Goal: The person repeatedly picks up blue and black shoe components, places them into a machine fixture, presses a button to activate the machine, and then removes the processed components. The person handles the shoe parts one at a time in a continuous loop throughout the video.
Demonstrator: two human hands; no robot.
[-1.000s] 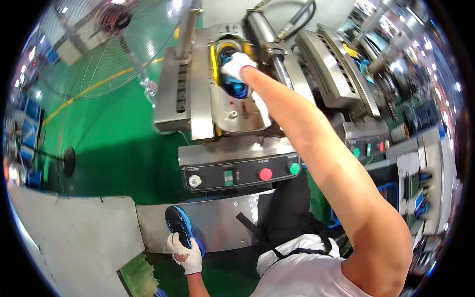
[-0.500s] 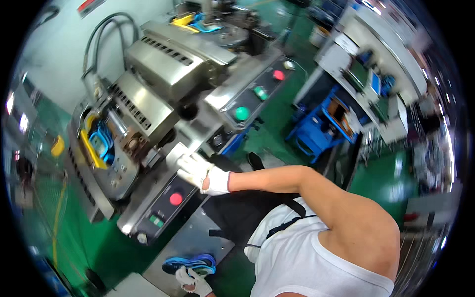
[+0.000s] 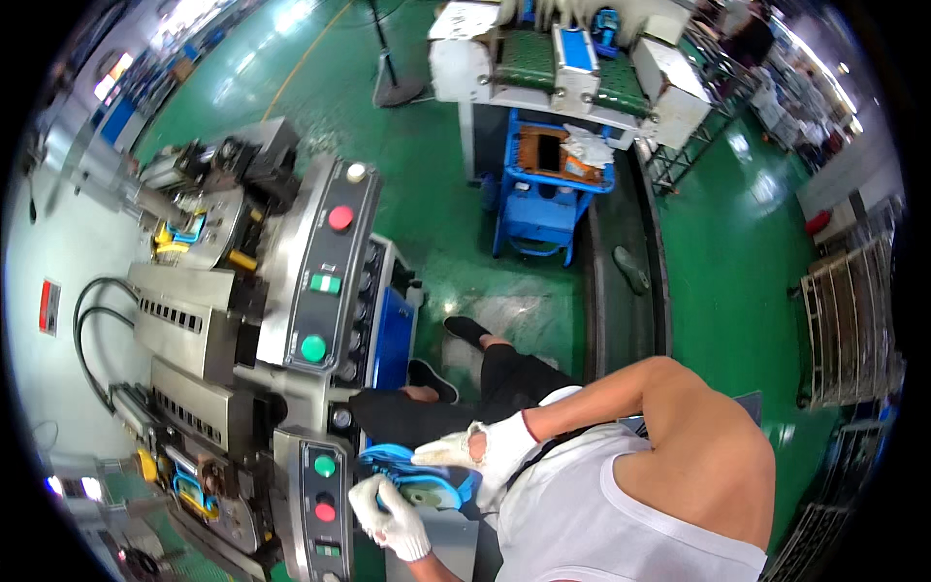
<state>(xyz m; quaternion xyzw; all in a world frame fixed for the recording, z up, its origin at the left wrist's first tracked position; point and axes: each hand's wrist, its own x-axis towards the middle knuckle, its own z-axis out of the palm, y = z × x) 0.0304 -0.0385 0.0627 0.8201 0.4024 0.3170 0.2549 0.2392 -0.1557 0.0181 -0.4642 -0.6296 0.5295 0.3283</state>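
Note:
Several blue straps or shoe uppers [image 3: 442,493] lie bunched between my two white-gloved hands, low in front of my body. A greyish-green patch shows on the lower one. My left hand [image 3: 390,521] curls its fingers at the near left edge of these pieces, and a bit of blue shows between thumb and finger. From the right, my right hand [image 3: 490,454] reaches across the bunch with its fingers stretched out, touching it. Part of the blue pieces is hidden under both gloves. A bare metal shelf [image 3: 436,545] sits below them.
At left stands a metal press machine [image 3: 184,335] with two button panels [image 3: 325,281]; blue and yellow pieces [image 3: 194,493] rest in its near station. A blue cart [image 3: 543,213] stands ahead by a conveyor table [image 3: 606,92]. Wire racks [image 3: 853,330] are at right.
The view has swung to the right. My right hand has left the machine's edge and come to the blue pieces, where my left hand stays.

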